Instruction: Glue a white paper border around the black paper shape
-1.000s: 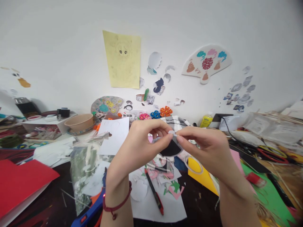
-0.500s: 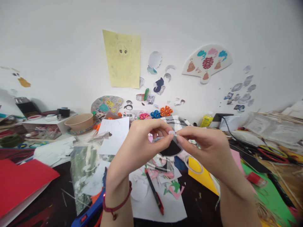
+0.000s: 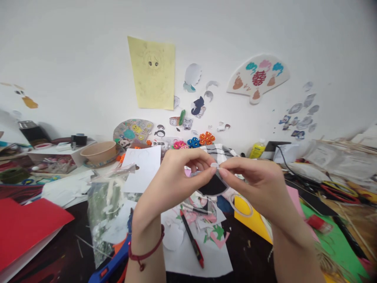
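Note:
Both my hands meet in the middle, raised above the table. My left hand (image 3: 182, 173) pinches the upper edge of a small black paper cutout with a pale rim (image 3: 214, 185) between thumb and forefinger. From the other side my right hand (image 3: 251, 177) pinches at the same top edge, where a little white piece (image 3: 215, 165) shows between the fingertips. Part of the cutout is hidden behind the left fingers. Below the hands, a black and red pen (image 3: 192, 239) rests on a white sheet (image 3: 203, 261) among green and pink paper scraps (image 3: 218, 232).
A blue glue gun (image 3: 110, 261) lies at the front left, near a red folder (image 3: 32, 232) and a clear plastic bag (image 3: 101, 224). Right of centre are a roll of tape (image 3: 242, 205), yellow paper (image 3: 255, 222) and green paper (image 3: 332, 243). A beige bowl (image 3: 98, 152) stands behind.
The hands stay nearly still, pinching together at the same spot. The black cutout has tilted very slightly.

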Tool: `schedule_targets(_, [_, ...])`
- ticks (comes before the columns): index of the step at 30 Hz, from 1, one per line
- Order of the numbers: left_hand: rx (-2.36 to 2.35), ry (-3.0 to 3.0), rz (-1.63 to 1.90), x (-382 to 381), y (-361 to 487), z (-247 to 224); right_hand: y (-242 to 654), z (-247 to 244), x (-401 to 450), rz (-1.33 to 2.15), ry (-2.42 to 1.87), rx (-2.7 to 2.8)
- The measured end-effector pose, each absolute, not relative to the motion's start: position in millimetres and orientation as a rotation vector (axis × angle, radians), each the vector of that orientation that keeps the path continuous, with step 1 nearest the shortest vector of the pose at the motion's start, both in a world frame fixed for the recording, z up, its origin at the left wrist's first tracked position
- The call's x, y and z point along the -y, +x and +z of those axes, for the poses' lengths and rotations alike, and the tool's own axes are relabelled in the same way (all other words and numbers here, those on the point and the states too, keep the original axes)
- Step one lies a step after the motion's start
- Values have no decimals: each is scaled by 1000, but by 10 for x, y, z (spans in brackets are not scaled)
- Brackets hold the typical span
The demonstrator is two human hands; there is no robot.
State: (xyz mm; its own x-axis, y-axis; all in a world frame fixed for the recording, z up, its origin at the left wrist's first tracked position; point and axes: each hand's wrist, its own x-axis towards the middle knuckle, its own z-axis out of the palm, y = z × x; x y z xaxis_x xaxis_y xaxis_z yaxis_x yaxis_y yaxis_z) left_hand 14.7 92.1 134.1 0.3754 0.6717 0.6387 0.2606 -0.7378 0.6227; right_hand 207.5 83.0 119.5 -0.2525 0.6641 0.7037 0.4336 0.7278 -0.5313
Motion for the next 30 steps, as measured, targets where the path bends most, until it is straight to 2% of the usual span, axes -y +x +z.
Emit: schedule_targets(30, [-806,2194,1281,-939,123,1339,2077,1200,-850,271,-851,1915])
